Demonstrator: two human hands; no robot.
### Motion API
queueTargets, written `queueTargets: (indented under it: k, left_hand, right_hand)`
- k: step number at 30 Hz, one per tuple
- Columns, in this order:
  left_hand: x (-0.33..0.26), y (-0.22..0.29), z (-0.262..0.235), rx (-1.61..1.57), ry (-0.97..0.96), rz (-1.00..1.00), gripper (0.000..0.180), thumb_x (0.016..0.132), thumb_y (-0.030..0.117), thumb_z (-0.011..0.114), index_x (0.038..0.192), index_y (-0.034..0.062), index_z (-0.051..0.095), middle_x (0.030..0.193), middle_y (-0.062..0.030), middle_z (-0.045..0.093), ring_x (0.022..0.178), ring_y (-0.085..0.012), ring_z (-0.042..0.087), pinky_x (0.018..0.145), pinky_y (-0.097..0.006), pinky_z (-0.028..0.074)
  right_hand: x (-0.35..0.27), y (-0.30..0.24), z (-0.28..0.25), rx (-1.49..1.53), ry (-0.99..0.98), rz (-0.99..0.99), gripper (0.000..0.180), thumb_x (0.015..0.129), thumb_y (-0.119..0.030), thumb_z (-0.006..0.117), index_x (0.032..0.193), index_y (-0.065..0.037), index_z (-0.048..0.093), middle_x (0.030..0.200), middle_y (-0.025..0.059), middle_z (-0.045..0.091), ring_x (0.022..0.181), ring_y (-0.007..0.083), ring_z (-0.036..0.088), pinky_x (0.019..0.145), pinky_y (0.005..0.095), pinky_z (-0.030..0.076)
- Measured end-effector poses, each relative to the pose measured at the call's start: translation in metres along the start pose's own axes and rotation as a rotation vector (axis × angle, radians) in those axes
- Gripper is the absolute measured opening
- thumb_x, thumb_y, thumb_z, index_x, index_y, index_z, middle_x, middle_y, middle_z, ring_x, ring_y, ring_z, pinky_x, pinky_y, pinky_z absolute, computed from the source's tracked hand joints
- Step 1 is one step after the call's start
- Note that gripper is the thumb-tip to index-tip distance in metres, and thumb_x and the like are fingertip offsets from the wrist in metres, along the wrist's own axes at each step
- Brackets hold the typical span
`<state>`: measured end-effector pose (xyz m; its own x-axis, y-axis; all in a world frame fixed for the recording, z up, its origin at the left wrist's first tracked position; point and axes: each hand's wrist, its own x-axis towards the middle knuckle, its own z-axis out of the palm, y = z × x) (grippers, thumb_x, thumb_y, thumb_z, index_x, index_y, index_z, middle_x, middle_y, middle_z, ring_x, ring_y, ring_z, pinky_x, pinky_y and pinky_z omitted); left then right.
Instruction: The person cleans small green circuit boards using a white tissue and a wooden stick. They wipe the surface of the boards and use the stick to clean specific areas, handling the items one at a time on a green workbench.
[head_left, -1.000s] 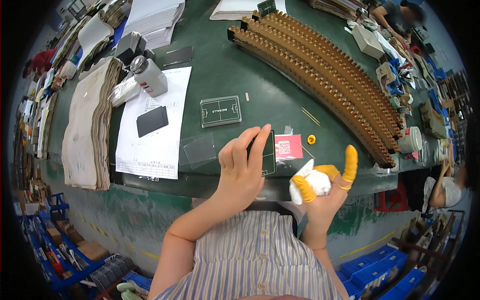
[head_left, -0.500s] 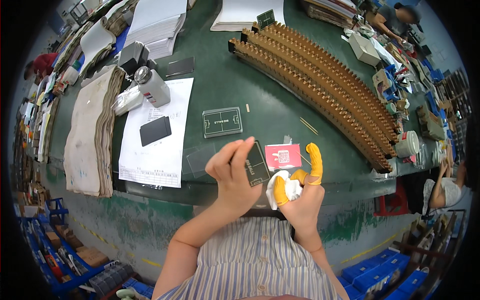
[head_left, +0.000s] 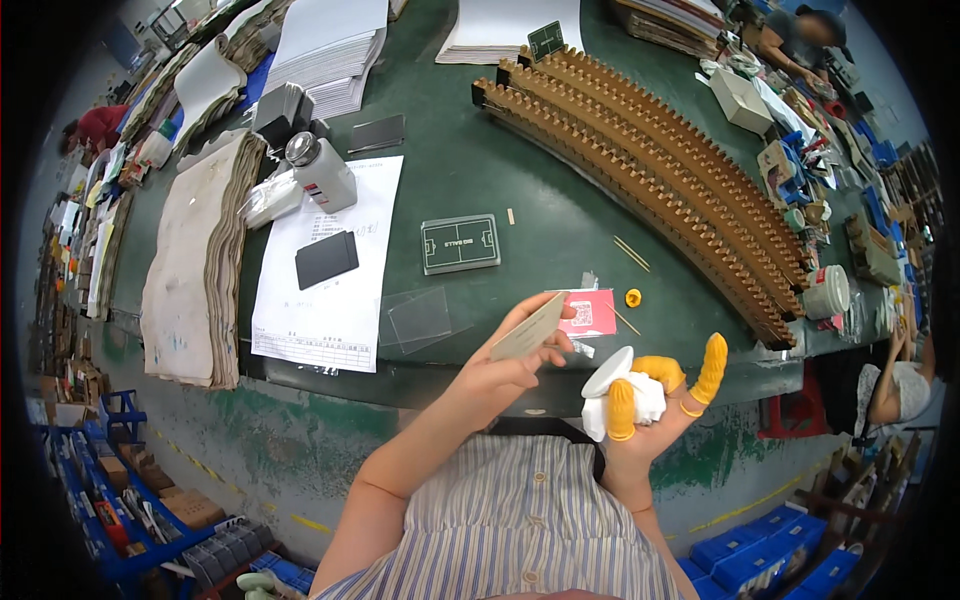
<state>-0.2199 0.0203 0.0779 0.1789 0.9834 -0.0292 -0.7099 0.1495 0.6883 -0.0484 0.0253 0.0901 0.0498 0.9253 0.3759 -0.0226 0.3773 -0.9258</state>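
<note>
We pinch card (head_left: 530,333) in left hand (head_left: 500,372) fingers; right hand (head_left: 655,425) clamps white cloth (head_left: 650,402) near them. Likely wiping; next needs steady card.

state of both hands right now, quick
Left hand: closed on a thin card, held tilted.
Right hand: closed on a crumpled white wad, one finger in a yellow finger cot sticking out.

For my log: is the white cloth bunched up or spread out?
Bunched up: the white cloth sits crumpled in the right hand, against its yellow-covered fingers.
</note>
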Motion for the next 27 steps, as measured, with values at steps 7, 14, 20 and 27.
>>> queueTargets:
  k: [7,14,20,27]
  left_hand:
    - [-0.004,-0.011,0.000,-0.014,-0.072,-0.065,0.089,0.059,-0.001,0.045,0.145,0.0039,0.021,0.139,-0.0109,0.034,0.115,-0.0182,0.043,0.101,-0.032,0.032]
    - [-0.010,-0.001,0.013,0.139,-0.074,-0.099,0.090,0.057,-0.003,0.045,0.144,0.0025,0.023,0.143,-0.0105,0.033,0.139,-0.0204,0.024,0.113,-0.032,0.018]
    - [-0.011,0.000,0.013,0.186,-0.131,-0.080,0.092,0.056,-0.002,0.047,0.144,0.0029,0.022,0.146,-0.0105,0.027,0.140,-0.0216,0.020,0.114,-0.034,0.016]
    - [-0.009,-0.006,0.005,0.404,-0.163,-0.014,0.083,0.065,0.000,0.056,0.142,0.0047,0.025,0.139,-0.0087,0.032,0.137,-0.0207,0.026,0.112,-0.034,0.020]
  right_hand:
    - [0.012,-0.004,0.009,-0.130,-0.093,-0.141,0.097,0.073,-0.006,0.075,0.145,-0.002,0.010,0.084,0.0068,0.059,0.071,0.0121,0.057,0.065,0.0241,0.046]
    - [0.024,-0.003,0.017,-0.162,-0.140,-0.114,0.088,0.077,-0.007,0.072,0.144,0.001,0.014,0.081,0.0068,0.058,0.071,0.0125,0.058,0.064,0.0241,0.046]
    - [0.021,0.003,0.019,-0.037,-0.149,-0.068,0.086,0.077,-0.008,0.071,0.143,0.000,0.016,0.081,0.0065,0.057,0.072,0.0119,0.057,0.064,0.0236,0.044]
    - [0.014,0.010,0.018,-0.034,-0.192,-0.107,0.087,0.076,-0.008,0.072,0.142,-0.001,0.016,0.084,0.0070,0.057,0.073,0.0122,0.055,0.066,0.0250,0.043]
